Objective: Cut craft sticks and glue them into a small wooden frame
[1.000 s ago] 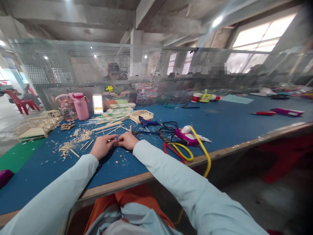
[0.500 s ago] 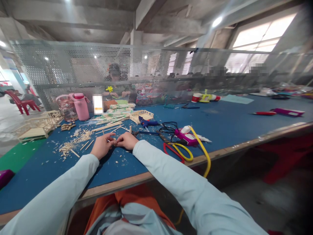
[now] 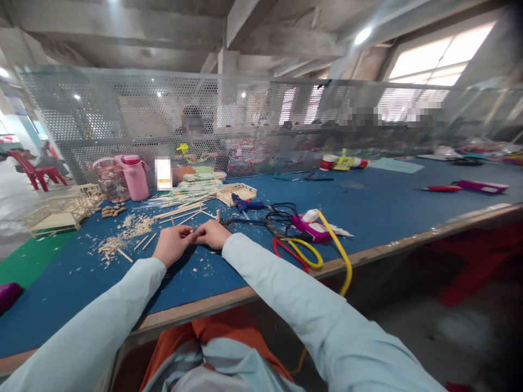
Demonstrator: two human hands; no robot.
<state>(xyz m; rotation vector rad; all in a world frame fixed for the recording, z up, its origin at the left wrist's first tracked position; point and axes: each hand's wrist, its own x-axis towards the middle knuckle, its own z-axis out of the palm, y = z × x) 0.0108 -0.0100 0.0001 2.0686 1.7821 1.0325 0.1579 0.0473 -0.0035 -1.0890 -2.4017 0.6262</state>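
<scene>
Over the blue tabletop [image 3: 229, 270], my left hand [image 3: 172, 244] is closed in a pinch on a small pale wooden stick piece [image 3: 192, 232]. My right hand [image 3: 213, 235] meets it fingertip to fingertip, also pinched; the same piece seems to lie between them, mostly hidden by the fingers. Thin wooden sticks [image 3: 186, 210] lie just beyond my hands. Left of them are loose short sticks [image 3: 150, 241] and a scatter of wood chips [image 3: 110, 247]. A blue glue gun [image 3: 247, 204] rests beyond my right hand, close to a small wooden frame with railings [image 3: 241, 193].
Red-and-yellow-handled pliers [image 3: 308, 253], a purple block [image 3: 314, 231] and a yellow cable [image 3: 337, 242] lie right of my arm. Pink bottles [image 3: 136, 179], peanuts [image 3: 113, 210] and wooden models [image 3: 61, 212] stand left. A perforated metal screen [image 3: 143, 120] runs behind; a person sits beyond it.
My left fingers have curled in closer around the small piece. My right hand stays almost where it was.
</scene>
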